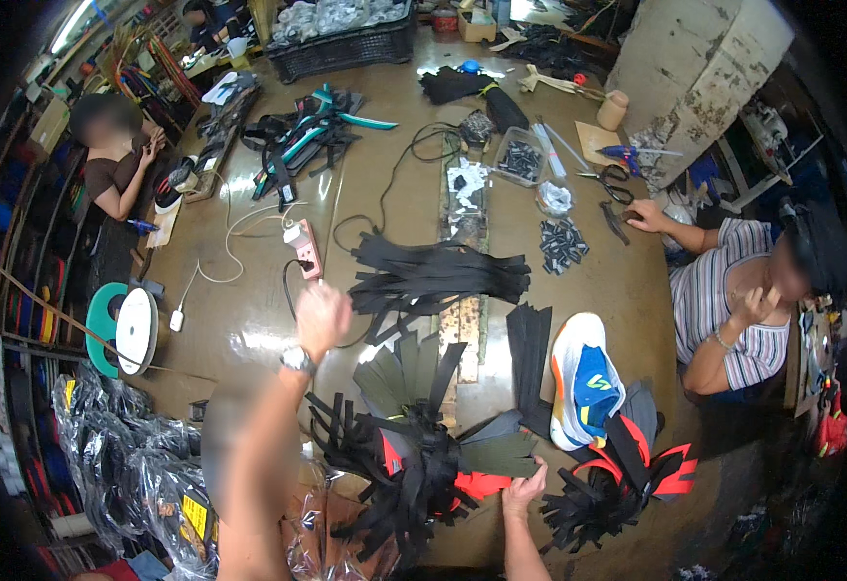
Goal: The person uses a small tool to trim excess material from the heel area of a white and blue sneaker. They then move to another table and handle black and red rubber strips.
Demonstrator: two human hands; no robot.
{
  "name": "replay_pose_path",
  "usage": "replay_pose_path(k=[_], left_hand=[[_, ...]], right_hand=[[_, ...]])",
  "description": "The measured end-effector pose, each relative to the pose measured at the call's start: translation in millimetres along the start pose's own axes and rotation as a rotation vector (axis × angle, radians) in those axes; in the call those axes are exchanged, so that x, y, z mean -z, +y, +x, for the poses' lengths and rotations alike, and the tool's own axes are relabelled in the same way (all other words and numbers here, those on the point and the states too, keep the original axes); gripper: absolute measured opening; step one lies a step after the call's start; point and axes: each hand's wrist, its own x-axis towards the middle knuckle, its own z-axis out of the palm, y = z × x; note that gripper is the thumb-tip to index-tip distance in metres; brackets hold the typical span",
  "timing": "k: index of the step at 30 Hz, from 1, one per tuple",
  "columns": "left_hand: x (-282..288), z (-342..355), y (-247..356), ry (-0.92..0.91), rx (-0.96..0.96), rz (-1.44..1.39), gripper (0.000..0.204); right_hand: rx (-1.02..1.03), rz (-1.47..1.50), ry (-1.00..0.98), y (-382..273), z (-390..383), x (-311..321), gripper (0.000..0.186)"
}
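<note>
My left hand (323, 315), with a watch at the wrist, is raised over the table below a pink-and-white power strip (307, 254). Its fingers are smeared, so whether they hold anything is unclear. My right hand (523, 487) is closed at the edge of an olive webbing strap bundle (496, 453), where red strap ends show beside it. Between my forearms lies a large heap of black webbing straps (394, 484) with olive ones fanned out on top. Farther up, a thick bundle of long black straps (438, 276) lies crosswise.
A white sneaker (578, 373) and a black-and-red strap bundle (617, 484) lie to the right. Plastic-wrapped goods (142, 465) fill the lower left. Beyond are a clear bin of small black parts (519, 157), scissors (617, 184) and loose cables. A co-worker sits at each side.
</note>
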Motion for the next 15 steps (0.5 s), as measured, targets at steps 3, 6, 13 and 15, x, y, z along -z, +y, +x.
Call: replay_pose_path(k=[3,6,13,15], left_hand=[[-3,-66,31,-0.275,-0.214,-0.243,0.02],[-19,-103,23,-0.199,0.049,-0.298,0.022],[-60,-125,22,-0.023,0.506,-0.084,0.022],[-62,-123,30,0.0,0.585,-0.069,0.022]], right_hand=[[0.028,0.009,0.033,-1,1,0,0.031],[-0.018,0.053,0.003,-6,3,4,0.029],[-0.014,0.256,-0.105,-54,-8,49,0.017],[0.059,0.231,-0.214,-73,-4,67,0.013]])
